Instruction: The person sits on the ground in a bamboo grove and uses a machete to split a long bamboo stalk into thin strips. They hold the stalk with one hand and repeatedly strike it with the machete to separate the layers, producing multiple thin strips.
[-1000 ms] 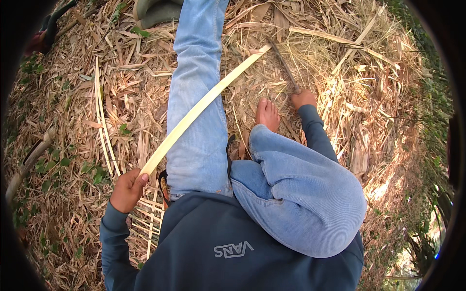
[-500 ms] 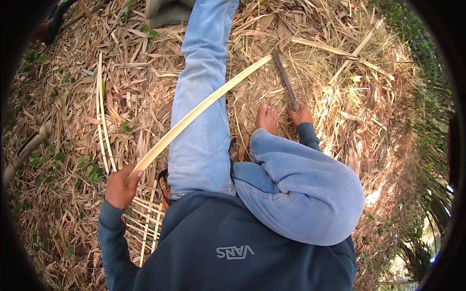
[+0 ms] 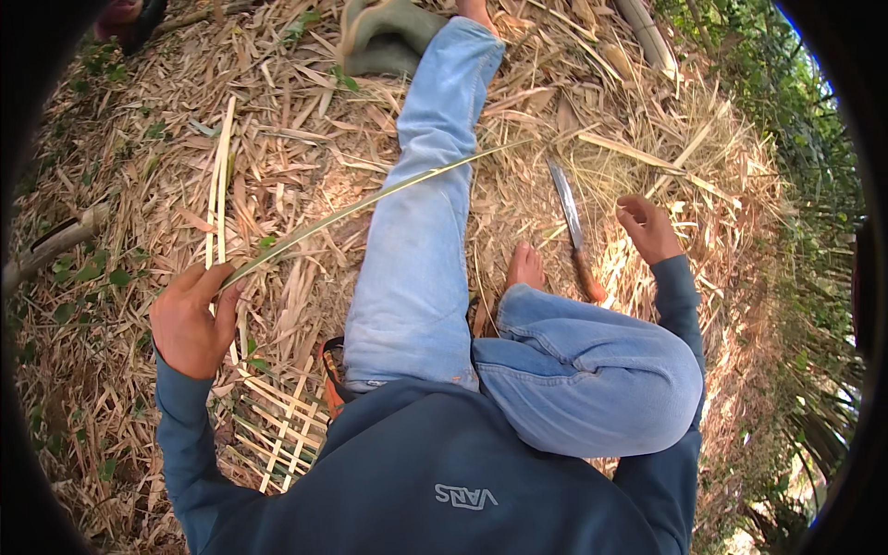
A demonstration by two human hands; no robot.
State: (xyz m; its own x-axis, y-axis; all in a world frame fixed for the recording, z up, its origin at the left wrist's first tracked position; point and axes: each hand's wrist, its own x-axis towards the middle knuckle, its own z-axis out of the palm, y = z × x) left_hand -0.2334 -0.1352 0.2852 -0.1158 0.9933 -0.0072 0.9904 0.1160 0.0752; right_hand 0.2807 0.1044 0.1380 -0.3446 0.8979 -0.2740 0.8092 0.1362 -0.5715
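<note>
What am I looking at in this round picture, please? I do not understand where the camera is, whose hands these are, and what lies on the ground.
The camera sits on a person's head and looks down, so you see that person's own body. Its wide lens makes the picture round and bends straight edges. The person sits on ground covered with dry straw and leaves, in blue jeans, with one leg stretched out and one bent.

The left hand holds one end of a long thin bamboo strip that reaches across the stretched leg. The right hand is open and holds nothing. Beside it a knife lies on the straw, near the bare foot. More pale strips lie to the left, and a woven lattice of strips lies by the left arm.
</note>
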